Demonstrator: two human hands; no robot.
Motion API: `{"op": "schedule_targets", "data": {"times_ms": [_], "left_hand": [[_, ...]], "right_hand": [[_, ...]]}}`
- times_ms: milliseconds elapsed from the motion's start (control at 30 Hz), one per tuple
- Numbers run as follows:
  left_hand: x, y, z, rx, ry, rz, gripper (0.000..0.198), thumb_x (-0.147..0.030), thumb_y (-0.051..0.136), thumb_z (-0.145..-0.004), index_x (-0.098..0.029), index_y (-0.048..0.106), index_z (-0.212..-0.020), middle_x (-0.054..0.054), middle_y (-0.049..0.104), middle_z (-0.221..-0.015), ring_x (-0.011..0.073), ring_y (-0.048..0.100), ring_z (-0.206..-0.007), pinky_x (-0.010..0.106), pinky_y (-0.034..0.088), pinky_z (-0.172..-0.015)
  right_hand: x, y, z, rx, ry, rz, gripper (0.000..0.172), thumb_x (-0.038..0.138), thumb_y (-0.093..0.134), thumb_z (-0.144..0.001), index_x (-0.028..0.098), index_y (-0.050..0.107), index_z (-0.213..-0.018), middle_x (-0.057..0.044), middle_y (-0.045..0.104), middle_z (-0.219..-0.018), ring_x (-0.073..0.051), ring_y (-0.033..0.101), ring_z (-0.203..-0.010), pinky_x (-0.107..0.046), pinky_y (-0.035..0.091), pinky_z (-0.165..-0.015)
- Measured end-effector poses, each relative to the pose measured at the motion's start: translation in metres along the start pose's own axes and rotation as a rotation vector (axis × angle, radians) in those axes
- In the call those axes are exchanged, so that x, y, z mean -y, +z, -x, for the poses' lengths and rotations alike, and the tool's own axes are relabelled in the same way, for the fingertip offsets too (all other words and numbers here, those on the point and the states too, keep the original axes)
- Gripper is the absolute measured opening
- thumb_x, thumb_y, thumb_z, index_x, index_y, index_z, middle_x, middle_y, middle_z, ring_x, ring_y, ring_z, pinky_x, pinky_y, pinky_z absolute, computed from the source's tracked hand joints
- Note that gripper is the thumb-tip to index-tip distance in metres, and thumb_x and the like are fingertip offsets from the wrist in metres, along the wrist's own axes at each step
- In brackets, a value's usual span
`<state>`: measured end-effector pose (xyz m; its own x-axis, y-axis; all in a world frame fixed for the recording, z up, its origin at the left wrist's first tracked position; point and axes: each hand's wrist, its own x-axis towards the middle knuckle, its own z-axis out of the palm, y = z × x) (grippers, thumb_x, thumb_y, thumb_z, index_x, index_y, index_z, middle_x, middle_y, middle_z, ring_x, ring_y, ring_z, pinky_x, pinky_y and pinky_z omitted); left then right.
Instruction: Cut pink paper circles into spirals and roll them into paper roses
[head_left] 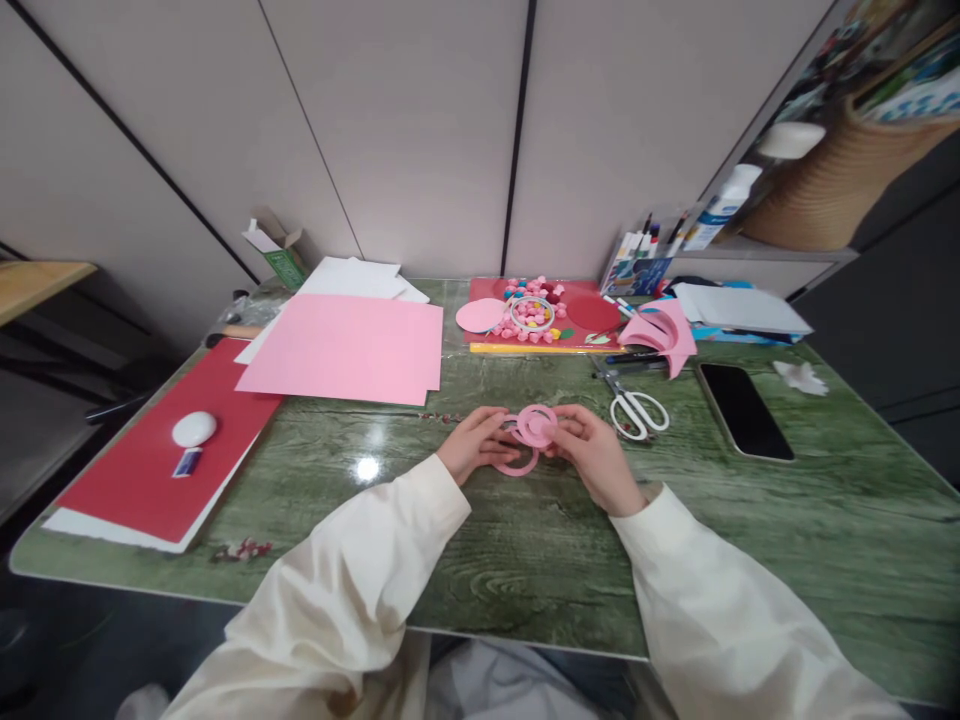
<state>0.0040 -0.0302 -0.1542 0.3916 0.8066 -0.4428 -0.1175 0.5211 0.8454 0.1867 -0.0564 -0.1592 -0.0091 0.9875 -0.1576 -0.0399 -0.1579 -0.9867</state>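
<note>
Both my hands meet over the middle of the green wood-grain table (825, 520). Between them is a pink paper spiral strip (531, 432), partly rolled into a coil, with a loose loop hanging toward me. My left hand (474, 444) pinches the left side of the coil with fingers closed. My right hand (592, 452) grips the right side, thumb and fingers pressed on the paper. White-handled scissors (634, 408) lie just right of my right hand.
A pink sheet (349, 348) and a red sheet (150, 460) with a white oval object (194, 429) lie at the left. A red mat (592, 315) with small paper flowers sits at the back, a black phone (744, 410) at the right, pens and bottles behind.
</note>
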Motion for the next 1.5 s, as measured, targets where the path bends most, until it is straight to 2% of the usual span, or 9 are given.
{"op": "schedule_targets", "data": {"times_ms": [300,500,600,700,867,1067,1233,1367,1500], "left_hand": [[0.014,-0.007,-0.011,-0.075,0.288,-0.347,0.025,-0.013,0.066,-0.065,-0.012,0.06,-0.089,0.007,0.066,-0.088,0.0158,0.062,-0.08,0.031,0.05,-0.076],[0.017,-0.007,-0.004,-0.133,0.415,-0.549,0.021,-0.013,0.062,-0.067,-0.016,0.064,-0.088,0.006,0.064,-0.094,0.0175,0.06,-0.085,0.034,0.049,-0.081],[0.015,-0.012,0.007,-0.179,0.638,-0.802,0.023,-0.014,0.056,-0.074,-0.02,0.064,-0.095,0.008,0.055,-0.114,0.0201,0.053,-0.105,0.036,0.045,-0.091],[0.012,-0.018,0.016,-0.187,0.775,-0.94,0.024,-0.011,0.051,-0.076,-0.02,0.064,-0.093,0.009,0.054,-0.114,0.0196,0.051,-0.109,0.036,0.044,-0.093],[0.012,-0.026,0.015,-0.142,0.783,-1.09,0.026,-0.01,0.047,-0.077,-0.019,0.062,-0.097,0.008,0.058,-0.106,0.0192,0.053,-0.105,0.037,0.041,-0.095],[0.011,-0.04,0.004,-0.358,0.674,-1.413,0.042,-0.03,0.05,-0.082,-0.019,0.049,-0.122,0.013,0.048,-0.127,0.0282,0.041,-0.12,0.047,0.033,-0.098],[0.014,-0.037,-0.001,-0.13,0.646,-1.573,0.053,-0.044,0.043,-0.085,-0.025,0.037,-0.133,0.01,0.035,-0.142,0.0298,0.023,-0.133,0.055,0.013,-0.106],[0.009,-0.036,-0.005,0.017,0.665,-1.622,0.054,-0.044,0.04,-0.086,-0.024,0.033,-0.135,0.008,0.033,-0.143,0.0285,0.02,-0.135,0.055,0.011,-0.107],[-0.002,-0.046,-0.008,0.013,0.707,-1.626,0.05,-0.038,0.046,-0.085,-0.025,0.038,-0.133,0.009,0.032,-0.144,0.0278,0.021,-0.134,0.055,0.011,-0.107]], "right_hand": [[-0.006,0.007,0.005,0.092,0.012,0.289,0.023,0.032,0.059,-0.075,0.023,0.055,-0.096,0.001,0.065,-0.064,-0.016,0.063,-0.052,-0.029,0.053,-0.051],[-0.001,0.002,0.006,0.004,-0.14,0.523,0.018,0.028,0.054,-0.078,0.023,0.057,-0.095,-0.002,0.066,-0.08,-0.016,0.063,-0.062,-0.031,0.05,-0.062],[0.002,-0.002,0.006,-0.015,-0.21,0.624,0.014,0.026,0.053,-0.078,0.022,0.059,-0.09,-0.004,0.065,-0.082,-0.018,0.062,-0.068,-0.033,0.048,-0.069],[0.002,-0.004,0.005,-0.011,-0.259,0.694,0.011,0.023,0.051,-0.079,0.021,0.06,-0.086,-0.004,0.064,-0.084,-0.018,0.06,-0.072,-0.032,0.046,-0.072],[-0.001,-0.005,0.004,0.016,-0.313,0.832,0.013,0.02,0.046,-0.082,0.021,0.058,-0.088,-0.004,0.064,-0.083,-0.017,0.06,-0.07,-0.029,0.046,-0.067],[-0.002,-0.004,0.003,0.007,-0.307,0.842,0.014,0.02,0.045,-0.082,0.021,0.057,-0.09,-0.004,0.065,-0.082,-0.018,0.061,-0.07,-0.029,0.047,-0.067],[0.002,-0.006,0.002,-0.02,-0.296,0.822,0.013,0.021,0.047,-0.082,0.021,0.057,-0.09,-0.004,0.065,-0.081,-0.017,0.062,-0.069,-0.029,0.048,-0.067],[0.003,-0.013,0.002,-0.062,-0.266,0.771,0.013,0.023,0.048,-0.082,0.021,0.058,-0.091,-0.004,0.066,-0.08,-0.017,0.063,-0.069,-0.03,0.049,-0.067],[0.001,-0.015,-0.005,-0.039,-0.229,0.836,0.019,0.026,0.044,-0.085,0.02,0.055,-0.099,-0.006,0.066,-0.089,-0.016,0.063,-0.075,-0.029,0.049,-0.069]]}}
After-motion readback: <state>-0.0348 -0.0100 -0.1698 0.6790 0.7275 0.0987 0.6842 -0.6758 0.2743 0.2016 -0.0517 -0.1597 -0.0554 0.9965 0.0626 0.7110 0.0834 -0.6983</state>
